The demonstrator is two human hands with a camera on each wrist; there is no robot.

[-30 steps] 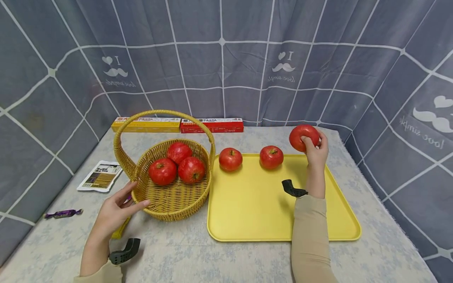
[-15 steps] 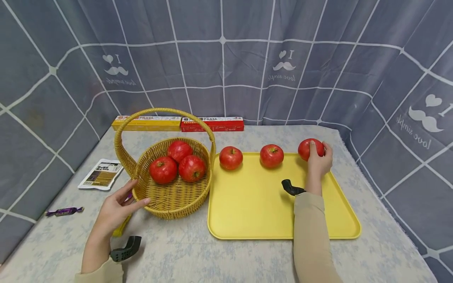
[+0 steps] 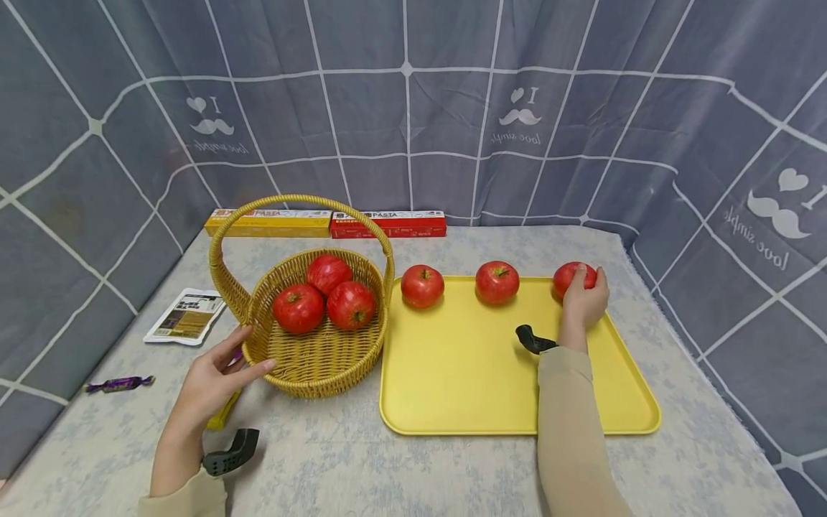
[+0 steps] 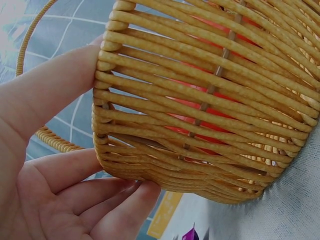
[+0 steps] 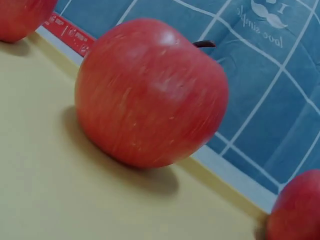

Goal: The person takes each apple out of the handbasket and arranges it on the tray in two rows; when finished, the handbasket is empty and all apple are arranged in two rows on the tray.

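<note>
My right hand (image 3: 584,300) grips a red apple (image 3: 566,278) that sits at the far right corner of the yellow tray (image 3: 465,373). Two more red apples (image 3: 422,286) (image 3: 497,281) stand in a row along the tray's far edge. In the right wrist view the middle apple (image 5: 150,95) fills the frame, and the held apple (image 5: 297,210) shows at the lower right. My left hand (image 3: 216,373) rests with straight fingers against the near left wall of a wicker basket (image 3: 323,366). Three red apples (image 3: 329,294) lie inside it. The left wrist view shows thumb and fingers on the basket wall (image 4: 200,100).
A yellow pasta box (image 3: 268,223) and a red one (image 3: 388,224) lie at the table's back edge. A printed packet (image 3: 184,317) and a purple candy (image 3: 119,384) lie left of the basket. A yellow strip (image 3: 222,416) shows under my left hand. Grey cloth walls enclose the table.
My right hand has lowered the apple from above the tray's far right corner down onto the tray. The left hand and basket have not moved.
</note>
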